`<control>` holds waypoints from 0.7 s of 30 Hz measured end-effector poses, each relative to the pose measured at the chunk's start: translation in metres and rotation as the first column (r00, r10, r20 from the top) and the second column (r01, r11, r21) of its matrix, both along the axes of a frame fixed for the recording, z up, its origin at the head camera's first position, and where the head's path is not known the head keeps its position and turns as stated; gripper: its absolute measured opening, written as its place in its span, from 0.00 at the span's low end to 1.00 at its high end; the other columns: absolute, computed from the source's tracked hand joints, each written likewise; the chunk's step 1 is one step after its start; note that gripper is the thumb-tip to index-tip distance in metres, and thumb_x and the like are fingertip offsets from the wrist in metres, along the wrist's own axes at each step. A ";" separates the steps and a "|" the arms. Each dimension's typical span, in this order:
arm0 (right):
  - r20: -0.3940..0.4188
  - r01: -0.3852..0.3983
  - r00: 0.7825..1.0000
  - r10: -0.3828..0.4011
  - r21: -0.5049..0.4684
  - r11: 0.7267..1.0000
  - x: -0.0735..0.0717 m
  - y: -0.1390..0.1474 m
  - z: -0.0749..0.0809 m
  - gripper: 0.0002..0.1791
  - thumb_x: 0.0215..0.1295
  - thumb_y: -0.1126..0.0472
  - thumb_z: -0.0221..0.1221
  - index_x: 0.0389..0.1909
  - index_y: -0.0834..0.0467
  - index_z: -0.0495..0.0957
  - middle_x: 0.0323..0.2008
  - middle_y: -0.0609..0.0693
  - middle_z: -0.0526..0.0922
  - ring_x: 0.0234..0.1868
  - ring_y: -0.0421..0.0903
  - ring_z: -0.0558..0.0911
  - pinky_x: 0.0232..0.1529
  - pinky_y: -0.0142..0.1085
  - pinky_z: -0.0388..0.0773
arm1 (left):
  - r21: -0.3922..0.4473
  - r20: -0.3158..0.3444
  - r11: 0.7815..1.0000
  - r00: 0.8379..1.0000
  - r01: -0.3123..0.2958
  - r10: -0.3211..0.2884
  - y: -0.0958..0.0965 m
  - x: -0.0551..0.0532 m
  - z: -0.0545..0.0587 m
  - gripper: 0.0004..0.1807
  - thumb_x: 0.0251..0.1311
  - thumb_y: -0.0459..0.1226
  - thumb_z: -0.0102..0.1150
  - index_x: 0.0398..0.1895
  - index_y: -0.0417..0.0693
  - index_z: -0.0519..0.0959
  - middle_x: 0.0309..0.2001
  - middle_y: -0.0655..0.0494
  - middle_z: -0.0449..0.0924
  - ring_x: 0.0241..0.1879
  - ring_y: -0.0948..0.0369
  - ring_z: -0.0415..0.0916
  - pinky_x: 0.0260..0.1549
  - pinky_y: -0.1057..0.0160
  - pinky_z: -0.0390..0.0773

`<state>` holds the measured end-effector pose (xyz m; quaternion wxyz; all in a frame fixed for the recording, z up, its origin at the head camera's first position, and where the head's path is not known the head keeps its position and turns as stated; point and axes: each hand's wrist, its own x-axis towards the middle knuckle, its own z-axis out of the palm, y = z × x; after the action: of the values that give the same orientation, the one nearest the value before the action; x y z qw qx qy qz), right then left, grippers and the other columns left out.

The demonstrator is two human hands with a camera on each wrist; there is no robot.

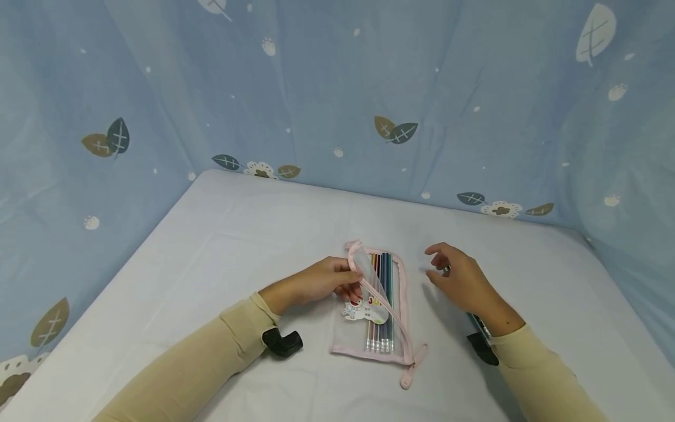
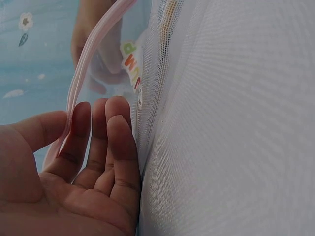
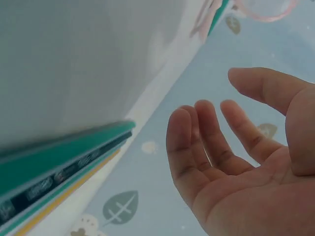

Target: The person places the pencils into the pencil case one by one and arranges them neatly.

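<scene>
A see-through pencil pouch (image 1: pixel 348 343) with pink edging lies on the white surface, its top flap lifted at one corner. Pencils (image 1: pixel 389 281) with metal ferrules lie side by side inside it. My left hand (image 1: pixel 329 280) pinches the pink edge (image 2: pixel 81 83) between thumb and forefinger, the other fingers bent beside the mesh. On the pouch is a sticker (image 1: pixel 364 310) with a cartoon figure and letters. To the right of the pouch, my right hand (image 1: pixel 456 278) hovers with fingers loosely bent and apart, holding nothing. A pink zipper pull (image 1: pixel 407 378) hangs off the pouch's near right corner.
Long teal, dark and yellow items (image 3: pixel 64 172) lie on the surface near my right wrist; their kind is unclear. A blue leaf-print cloth (image 1: pixel 327 88) rises behind and at the sides. A black mount (image 1: pixel 282 343) sits at my left wrist.
</scene>
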<state>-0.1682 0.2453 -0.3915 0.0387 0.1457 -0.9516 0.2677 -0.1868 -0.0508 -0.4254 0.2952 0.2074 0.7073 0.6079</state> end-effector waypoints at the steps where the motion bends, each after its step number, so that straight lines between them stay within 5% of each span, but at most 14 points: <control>1: -0.006 0.005 1.000 -0.005 0.000 1.000 0.000 0.002 0.000 0.20 0.64 0.69 0.63 0.57 0.65 0.74 0.41 0.60 0.80 0.42 0.53 0.80 0.38 0.42 0.79 | 0.000 0.000 1.000 1.000 0.000 0.000 0.000 0.000 0.000 0.13 0.74 0.37 0.50 0.44 0.32 0.76 0.32 0.52 0.84 0.30 0.64 0.81 0.36 0.67 0.83; 21: 0.085 0.064 0.994 -0.069 0.058 0.996 0.002 0.025 -0.005 0.25 0.63 0.71 0.62 0.62 0.65 0.71 0.47 0.65 0.77 0.43 0.56 0.81 0.30 0.39 0.79 | 0.001 -0.009 1.000 1.000 -0.005 0.005 0.000 0.000 0.000 0.13 0.75 0.37 0.49 0.44 0.33 0.77 0.34 0.50 0.84 0.30 0.64 0.80 0.36 0.67 0.82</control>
<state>-0.1666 0.2700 -0.3960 0.0021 0.1031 -0.9638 0.2458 -0.1869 -0.0507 -0.4258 0.2904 0.2086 0.7090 0.6079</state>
